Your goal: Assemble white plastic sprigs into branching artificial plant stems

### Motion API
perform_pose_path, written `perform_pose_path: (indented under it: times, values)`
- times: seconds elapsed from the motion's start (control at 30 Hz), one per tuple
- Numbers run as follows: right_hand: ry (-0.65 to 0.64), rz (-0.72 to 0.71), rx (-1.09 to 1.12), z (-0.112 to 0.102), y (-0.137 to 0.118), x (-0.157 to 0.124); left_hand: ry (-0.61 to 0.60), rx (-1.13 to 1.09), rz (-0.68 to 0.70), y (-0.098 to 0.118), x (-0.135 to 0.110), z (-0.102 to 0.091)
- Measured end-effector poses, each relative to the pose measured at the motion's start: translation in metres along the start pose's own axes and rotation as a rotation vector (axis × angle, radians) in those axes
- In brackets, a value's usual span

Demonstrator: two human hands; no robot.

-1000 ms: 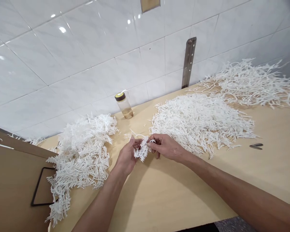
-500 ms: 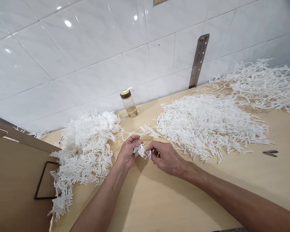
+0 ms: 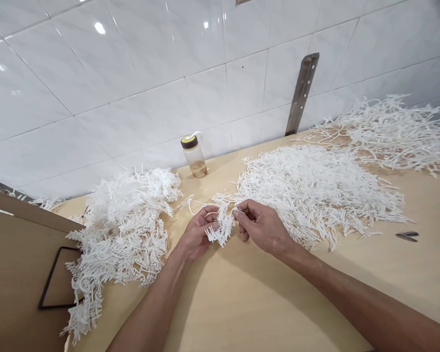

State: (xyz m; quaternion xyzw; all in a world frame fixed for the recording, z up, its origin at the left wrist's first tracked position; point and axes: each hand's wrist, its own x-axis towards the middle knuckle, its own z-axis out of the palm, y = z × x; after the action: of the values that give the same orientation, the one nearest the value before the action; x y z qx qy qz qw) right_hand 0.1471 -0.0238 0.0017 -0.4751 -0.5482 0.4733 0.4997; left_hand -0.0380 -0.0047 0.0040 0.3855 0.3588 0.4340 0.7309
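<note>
My left hand has its fingers curled around one side of a white branching sprig with many fine tips. At the sprig's right side, my right hand pinches a thin strand of it between thumb and fingertips. Both hands are held just above the table, close together. Behind them, a few loose white strands lie on the wood. To the right of my right hand spreads a wide heap of similar white sprigs. Another heap of white sprigs lies left of my left hand.
A lidded clear bottle with brownish liquid stands near the tiled wall. Small snips lie at the right. Longer white stems are piled at the back right. A cardboard box borders the left side; a metal bracket leans on the wall.
The sprig has been spread out and now hangs more openly between my hands. My right hand has risen slightly and shifted right. The whole view has shifted a little.
</note>
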Motion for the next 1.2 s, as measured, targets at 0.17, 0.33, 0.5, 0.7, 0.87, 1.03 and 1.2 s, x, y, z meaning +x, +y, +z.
perform_pose_path:
  times: [0.17, 0.33, 0.5, 0.7, 0.87, 1.03, 1.2]
  values:
    - [-0.014, -0.013, -0.05, -0.003, -0.002, -0.002, 0.059, -0.019, -0.01, -0.007, 0.0, -0.001]
    - [-0.019, -0.05, -0.113, -0.005, -0.005, -0.004, 0.089, 0.01, -0.048, -0.007, -0.002, 0.002]
    - [-0.003, -0.058, -0.125, -0.005, -0.003, -0.002, 0.012, 0.079, -0.05, -0.008, -0.005, 0.002]
    - [0.129, -0.174, -0.306, -0.002, 0.005, 0.002, -0.157, 0.15, -0.088, -0.01, -0.011, 0.002]
    - [0.133, -0.133, -0.249, 0.003, 0.01, 0.003, -0.154, 0.125, -0.031, -0.009, -0.011, 0.005]
    - [0.096, -0.047, -0.109, 0.005, 0.009, 0.005, -0.145, 0.226, -0.014, -0.003, -0.014, 0.003]
    - [0.079, -0.05, -0.103, 0.007, 0.004, 0.004, -0.143, 0.277, -0.028, -0.003, -0.015, 0.002]
